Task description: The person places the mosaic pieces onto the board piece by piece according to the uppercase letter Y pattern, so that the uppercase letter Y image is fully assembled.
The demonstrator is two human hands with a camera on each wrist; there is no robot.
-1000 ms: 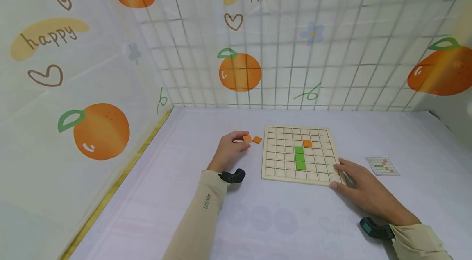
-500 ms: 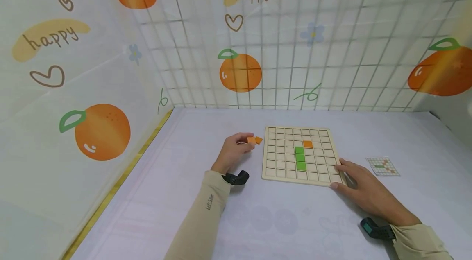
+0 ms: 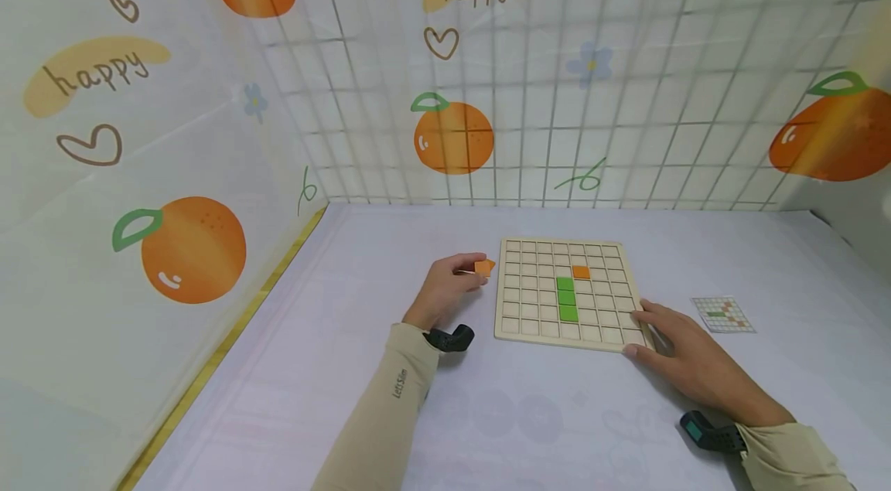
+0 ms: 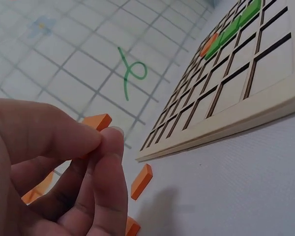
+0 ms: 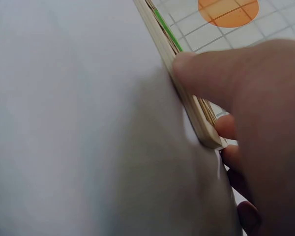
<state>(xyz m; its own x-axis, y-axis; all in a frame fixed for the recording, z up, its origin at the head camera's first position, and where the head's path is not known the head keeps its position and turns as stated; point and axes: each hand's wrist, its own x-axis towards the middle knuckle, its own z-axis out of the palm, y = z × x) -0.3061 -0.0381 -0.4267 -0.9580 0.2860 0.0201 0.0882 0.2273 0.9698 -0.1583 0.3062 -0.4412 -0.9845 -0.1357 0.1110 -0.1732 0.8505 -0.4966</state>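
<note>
Your left hand (image 3: 445,290) pinches a thin orange tile (image 4: 97,121) by its edges. It looks light, stiff, probably slick. Your right hand (image 3: 685,356) lies spread, steadying the wooden board (image 3: 529,317) at its corner.

Left hand (image 4: 54,167) pinches orange tile (image 4: 97,121); loose orange tiles (image 4: 141,181) below, wooden grid board (image 4: 226,98) beside.

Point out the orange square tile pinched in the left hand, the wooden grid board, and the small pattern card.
orange square tile (image 4: 97,121), left wrist view, its exposed edge.
wooden grid board (image 3: 517,329), head view, near rim.
small pattern card (image 3: 724,314), head view, its centre.
</note>
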